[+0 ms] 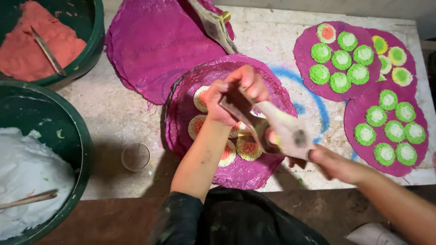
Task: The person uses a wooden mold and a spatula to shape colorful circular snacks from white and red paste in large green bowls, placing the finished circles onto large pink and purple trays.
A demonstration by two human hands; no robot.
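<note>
Head view: we're working over the magenta mesh sheet [254,174] on the tabletop [113,113]. Our left hand [234,97] is closing around the top of a wooden press [265,124], and our right hand [329,161] is gripping its pale handle, long axis slanting down-right. The orange-centred discs [247,149] are lying directly underneath, closer to the left hand.

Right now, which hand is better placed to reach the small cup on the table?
Probably the left hand: the cup sits on its side, and the right hand is farther off, across the press tool.
</note>
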